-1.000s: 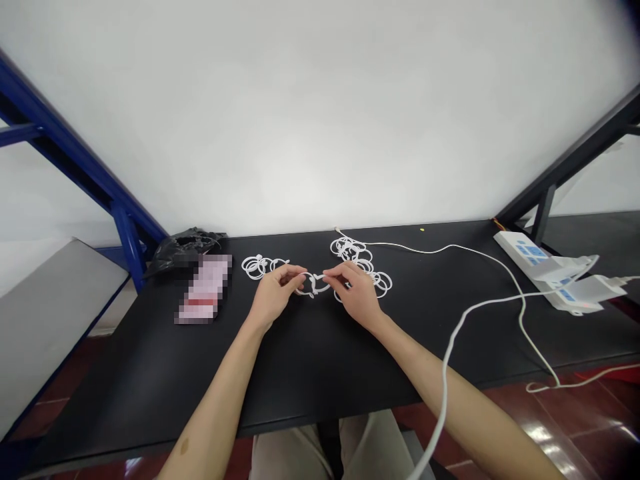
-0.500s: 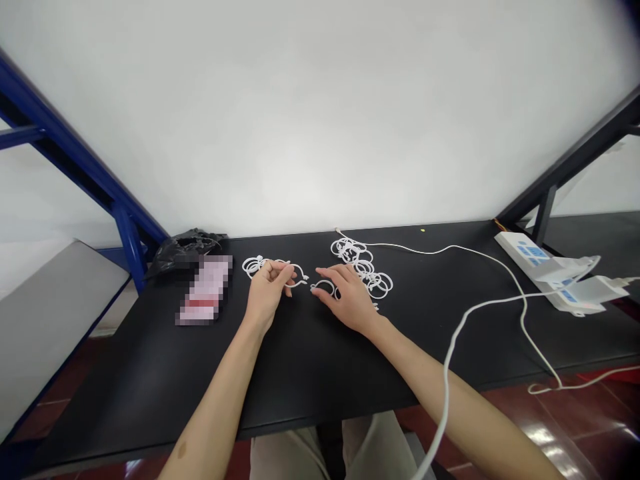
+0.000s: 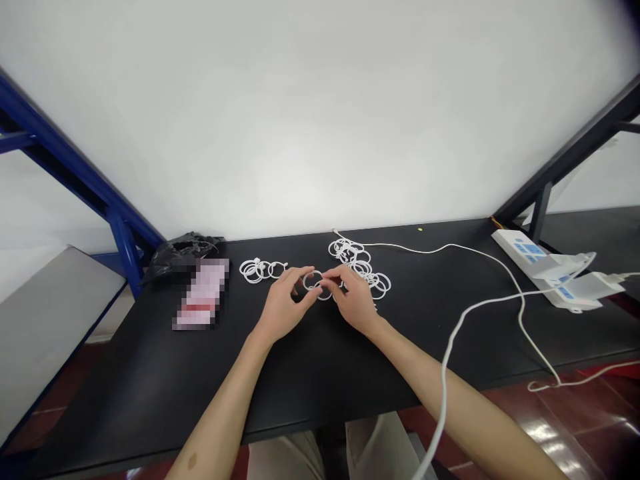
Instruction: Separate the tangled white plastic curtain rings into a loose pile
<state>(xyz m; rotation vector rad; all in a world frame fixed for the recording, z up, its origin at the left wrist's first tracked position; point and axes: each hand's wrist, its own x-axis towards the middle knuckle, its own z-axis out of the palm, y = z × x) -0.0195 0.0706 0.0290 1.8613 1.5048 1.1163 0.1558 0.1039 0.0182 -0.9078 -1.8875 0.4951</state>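
Note:
My left hand (image 3: 286, 305) is curled around a white plastic curtain ring (image 3: 305, 279), with its thumb and index finger on either side of it. My right hand (image 3: 354, 299) pinches the same ring at its right side, its fingertips almost meeting those of my left hand. Another white ring (image 3: 326, 298) shows just below, partly hidden by the fingers; whether it is linked to the held one I cannot tell. Left of my hands lies a small group of white rings (image 3: 254, 271). A larger pile of them (image 3: 361, 268) lies behind and right of my right hand.
The rings lie on a black table (image 3: 320, 373). On the left are a black plastic bag (image 3: 180, 252) and a blurred pink item (image 3: 204, 293). A white power strip (image 3: 517, 248) with plugged-in adapters sits at right. A white cable (image 3: 453, 340) passes over my right forearm.
My left hand has moved right with its ring, uncovering the rings on the left. My right hand has gone from open fingers to a pinch, and both hands now meet at one ring.

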